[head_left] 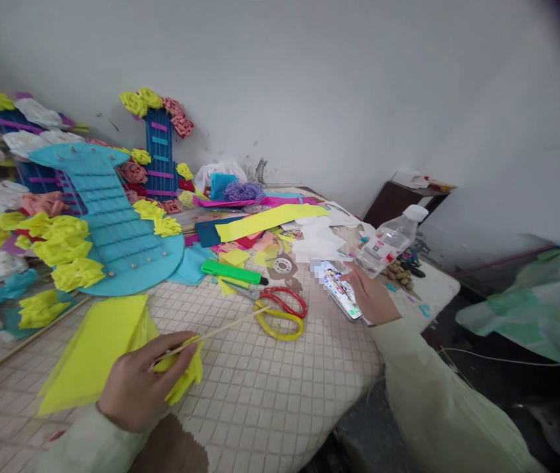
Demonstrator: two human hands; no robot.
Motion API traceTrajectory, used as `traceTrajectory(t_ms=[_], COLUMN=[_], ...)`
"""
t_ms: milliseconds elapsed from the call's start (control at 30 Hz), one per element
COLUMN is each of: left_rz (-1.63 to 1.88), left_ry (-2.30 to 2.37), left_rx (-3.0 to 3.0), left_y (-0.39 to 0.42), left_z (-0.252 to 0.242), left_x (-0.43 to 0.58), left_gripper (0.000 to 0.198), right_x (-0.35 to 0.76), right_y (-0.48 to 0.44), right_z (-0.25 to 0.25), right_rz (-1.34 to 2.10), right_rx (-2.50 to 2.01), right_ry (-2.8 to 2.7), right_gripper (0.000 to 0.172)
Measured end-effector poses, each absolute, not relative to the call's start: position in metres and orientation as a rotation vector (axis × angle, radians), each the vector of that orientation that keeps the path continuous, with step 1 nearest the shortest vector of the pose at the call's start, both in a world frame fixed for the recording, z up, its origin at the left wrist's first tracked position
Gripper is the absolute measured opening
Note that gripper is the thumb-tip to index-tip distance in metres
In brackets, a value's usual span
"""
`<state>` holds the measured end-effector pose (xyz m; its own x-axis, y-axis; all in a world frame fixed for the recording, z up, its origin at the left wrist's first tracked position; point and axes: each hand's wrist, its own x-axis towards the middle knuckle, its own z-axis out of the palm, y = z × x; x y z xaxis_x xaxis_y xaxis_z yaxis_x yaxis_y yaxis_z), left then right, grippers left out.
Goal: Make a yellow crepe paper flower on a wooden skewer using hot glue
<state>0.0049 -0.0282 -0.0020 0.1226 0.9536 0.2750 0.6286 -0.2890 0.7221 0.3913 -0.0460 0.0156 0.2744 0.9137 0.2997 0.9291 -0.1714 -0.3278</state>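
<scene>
– What is the desk (240, 374) top like?
– Pale, with a grid pattern.
– What lies on it?
– Yellow sheets (95, 338), scissors (269, 293), a green cutter (231, 270) and, farther right, a clear bottle (392, 238).

Loose pale-green sleeves (438, 387), plain fabric, bare hands (135, 381)

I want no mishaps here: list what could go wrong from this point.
The thin stick in the left hand overlaps the scissors in this view and might snag there. The clear bottle is close to the right hand, which is at the phone; a careless move could knock it. The yellow sheets lie beside the left hand and might crease if it sweeps over them.
</scene>
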Motion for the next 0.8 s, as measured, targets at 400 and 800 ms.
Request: traceTrajectory(t_ms=[400, 800], left_rz=[1.02, 1.007], left_ry=[1.525, 1.524], left_rx=[1.969, 1.955], left_y=[-0.029, -0.028], left_z=[-0.004, -0.002], left_x=[0.005, 0.006], left_gripper=[0.023, 0.025], right_x=[0.385, 0.397], right_y=[-0.033, -0.036], right_z=[0.014, 0.011], right_rz=[0.011, -0.044], right_rx=[-2.082, -2.053], right_ry=[-1.754, -1.714], right_gripper=[0.04, 0.041])
